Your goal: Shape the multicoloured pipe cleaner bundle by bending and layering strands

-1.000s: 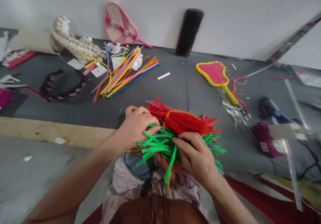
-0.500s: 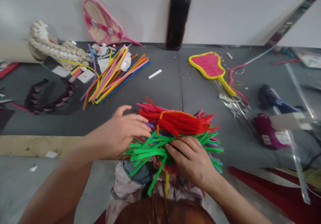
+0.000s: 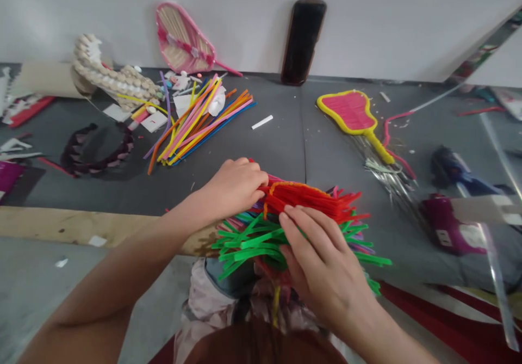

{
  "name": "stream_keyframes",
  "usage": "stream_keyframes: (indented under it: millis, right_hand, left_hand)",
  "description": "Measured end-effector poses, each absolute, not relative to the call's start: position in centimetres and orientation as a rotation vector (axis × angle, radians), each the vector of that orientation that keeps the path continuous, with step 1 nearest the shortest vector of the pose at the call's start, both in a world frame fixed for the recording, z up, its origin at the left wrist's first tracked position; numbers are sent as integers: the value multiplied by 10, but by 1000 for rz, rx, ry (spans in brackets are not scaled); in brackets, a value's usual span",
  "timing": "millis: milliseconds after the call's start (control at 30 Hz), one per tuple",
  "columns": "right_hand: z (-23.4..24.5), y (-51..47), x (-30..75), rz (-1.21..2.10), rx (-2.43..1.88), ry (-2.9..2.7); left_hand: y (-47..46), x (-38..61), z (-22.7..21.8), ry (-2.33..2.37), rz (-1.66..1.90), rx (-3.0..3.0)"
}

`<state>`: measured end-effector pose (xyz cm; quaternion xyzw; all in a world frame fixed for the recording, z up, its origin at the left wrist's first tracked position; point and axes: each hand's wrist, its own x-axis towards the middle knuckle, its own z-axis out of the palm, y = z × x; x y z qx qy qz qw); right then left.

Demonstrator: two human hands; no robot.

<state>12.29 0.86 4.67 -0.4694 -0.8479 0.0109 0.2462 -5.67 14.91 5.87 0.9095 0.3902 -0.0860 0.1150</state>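
Note:
In front of me at the table's edge is a layered bundle of pipe cleaners. The red pipe cleaners (image 3: pixel 310 198) lie on top with an orange twisted strand around them, and the green pipe cleaners (image 3: pixel 244 244) fan out below. My left hand (image 3: pixel 238 184) is closed on the left end of the red ones, its fingers curled over them. My right hand (image 3: pixel 326 260) lies over the green layer with fingers stretched out, fingertips touching the lower edge of the red ones. Its thumb is partly hidden underneath. Purple and pink strands peek out at the sides.
Loose pipe cleaners (image 3: pixel 199 127) lie at the back left, near a dark headband (image 3: pixel 98 152). A phone (image 3: pixel 304 40) and a pink fan (image 3: pixel 185 40) lean on the wall. To the right are a yellow-edged fan (image 3: pixel 350 112), metal wires (image 3: pixel 391 184) and a purple glue gun (image 3: pixel 444 225).
My left hand has moved right and closed on the left end of the red pipe cleaners. My right hand has shifted up from the green layer, its fingers now straighter. The view has shifted slightly.

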Motion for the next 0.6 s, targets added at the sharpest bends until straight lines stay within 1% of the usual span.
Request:
stream_keyframes:
  millis: [67, 300, 500, 600]
  right_hand:
    - [38, 17, 117, -9, -1324, -2318]
    - [4, 23, 122, 58, -1323, -2374]
    - [-4, 25, 126, 114, -1298, -2323]
    - [-9, 26, 126, 165, -1295, -2289]
  left_hand:
    - [152, -58, 56, 1144, -225, 2598]
    - [170, -59, 53, 1135, -194, 2375]
    - [183, -52, 55, 1126, -294, 2533]
    - [185, -51, 50, 1067, -273, 2661]
